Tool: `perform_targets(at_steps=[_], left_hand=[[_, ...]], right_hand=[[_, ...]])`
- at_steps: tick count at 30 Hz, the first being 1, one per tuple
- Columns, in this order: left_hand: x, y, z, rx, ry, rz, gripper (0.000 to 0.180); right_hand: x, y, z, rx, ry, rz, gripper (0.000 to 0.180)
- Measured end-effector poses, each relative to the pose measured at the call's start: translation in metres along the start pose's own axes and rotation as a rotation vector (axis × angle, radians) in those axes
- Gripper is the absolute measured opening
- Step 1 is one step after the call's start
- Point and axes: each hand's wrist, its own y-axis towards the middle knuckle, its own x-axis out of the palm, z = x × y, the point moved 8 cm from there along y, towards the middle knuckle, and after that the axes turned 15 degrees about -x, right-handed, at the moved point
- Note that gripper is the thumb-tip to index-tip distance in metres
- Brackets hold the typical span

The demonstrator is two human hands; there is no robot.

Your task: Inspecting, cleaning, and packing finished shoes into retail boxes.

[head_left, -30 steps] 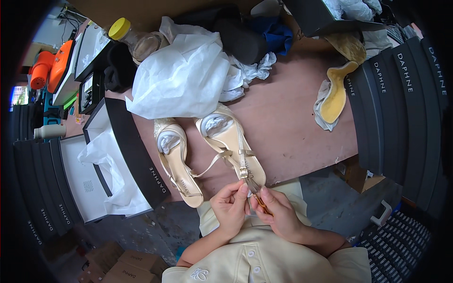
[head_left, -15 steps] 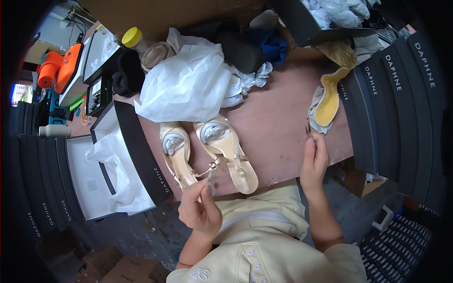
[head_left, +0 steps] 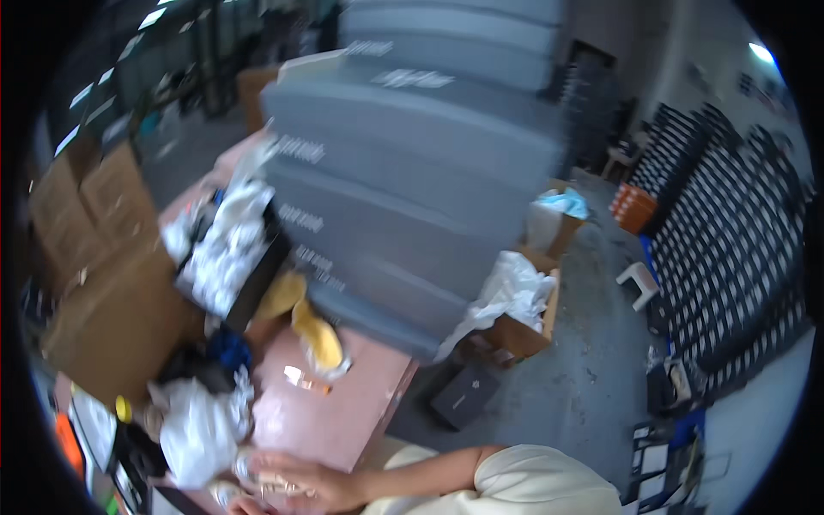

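At the lower left edge, my right hand (head_left: 330, 483) reaches across a pale gold sandal (head_left: 290, 490), its fingers bent over the straps. Only a few fingers of my left hand (head_left: 246, 506) show at the bottom rim, beside the sandals; blur and the picture's edge hide how they are held. White stuffing (head_left: 225, 493) fills the toe of the other sandal. Crumpled white tissue paper (head_left: 196, 429) lies just beyond. Farther along the pink table (head_left: 369, 403) lies a small thing with an orange end (head_left: 319, 388), too blurred to name.
Tall stacked dark grey shoe boxes (head_left: 403, 197) stand on the table's right part. A yellow insole-shaped piece (head_left: 318, 336) lies beside them. A black box of white paper (head_left: 227, 257) sits behind. Cartons (head_left: 524, 330) and a dark box (head_left: 464, 396) are on the floor.
The view has swung right, and the picture is blurred. My right hand has moved from the table's right side to the sandals, without the small thing it held.
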Motion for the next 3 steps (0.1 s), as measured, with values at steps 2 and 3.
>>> perform_targets(at_steps=[2, 3], left_hand=[[0.042, -0.038, 0.027, 0.028, -0.052, -0.164, 0.015], [0.049, -0.041, 0.017, -0.003, 0.089, -0.281, 0.027]], right_hand=[[-0.002, 0.006, -0.048, -0.259, -0.171, -0.003, 0.068], [-0.005, -0.003, -0.038, -0.074, 0.03, 0.018, 0.057]])
